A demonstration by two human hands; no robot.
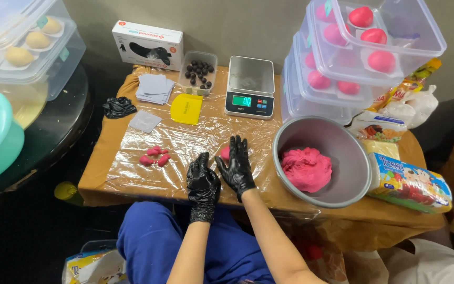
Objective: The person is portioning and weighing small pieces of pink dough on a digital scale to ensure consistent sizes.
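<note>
One low table (132, 181), covered in brown cloth under a sheet of clear film, bears everything listed.

Two stacks of clear lidded boxes: far right (363, 63), holding pink balls; far left (22, 47), holding pale yellow balls, cut off by the frame edge.

One grey metal bowl (353, 184), near right, holding a large lump of pink dough (307, 168).

One digital kitchen scale (250, 87), far centre, platform bare.

One white glove box (148, 44) and one small tub of dark balls (198, 71), far, left of the scale.

One yellow scraper (186, 109); one pile of grey paper squares (154, 88) beside it.

One right hand (236, 164), black-gloved, fingers spread flat, pressing down on a small pink dough piece (225, 153). The piece peeks out at the hand's left edge, between the two hands; most of it is hidden under the palm, so its shape and long axis cannot be told.

One left hand (203, 181), black-gloved, loosely curled, holding nothing visible, just beside the right hand and nearer the body. The right hand is the one on the piece.

Several pink dough scraps (154, 156), left of both hands, well apart from them.
</note>
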